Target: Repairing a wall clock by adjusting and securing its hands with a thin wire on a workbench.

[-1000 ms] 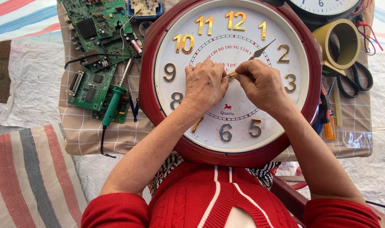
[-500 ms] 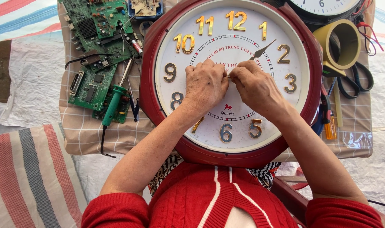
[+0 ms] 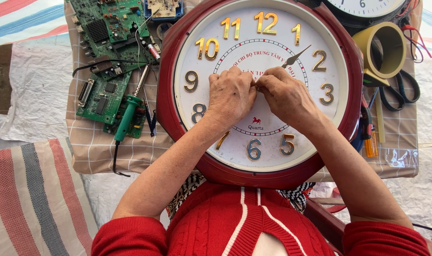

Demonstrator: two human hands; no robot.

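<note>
Both hands have closed in since a second ago: the right hand (image 3: 288, 97) slid left off the metal hand it was pinching and now meets the left hand (image 3: 231, 95) right at the centre of the dial. Fingertips of both are bunched together knuckle to knuckle over the hub, pinched shut on something tiny there, but I honestly can't tell what, it's hidden under the fingers.

What's still showing is the dark pointed clock hand (image 3: 296, 56), aiming up between the gold one and two, its tip free of either hand. All of this sits on the white face of the big wall clock (image 3: 178, 118) with the dark red rim, lying flat on the checked cloth (image 3: 97, 151) in front of the person's red sweater.

Left of the clock: green circuit boards (image 3: 102, 97) and a green-handled soldering iron (image 3: 127, 118). Right of it: a roll of yellowish tape (image 3: 382, 47), black-handled scissors (image 3: 401, 90) just below that, and part of a second clock (image 3: 363, 7) at the top edge.
</note>
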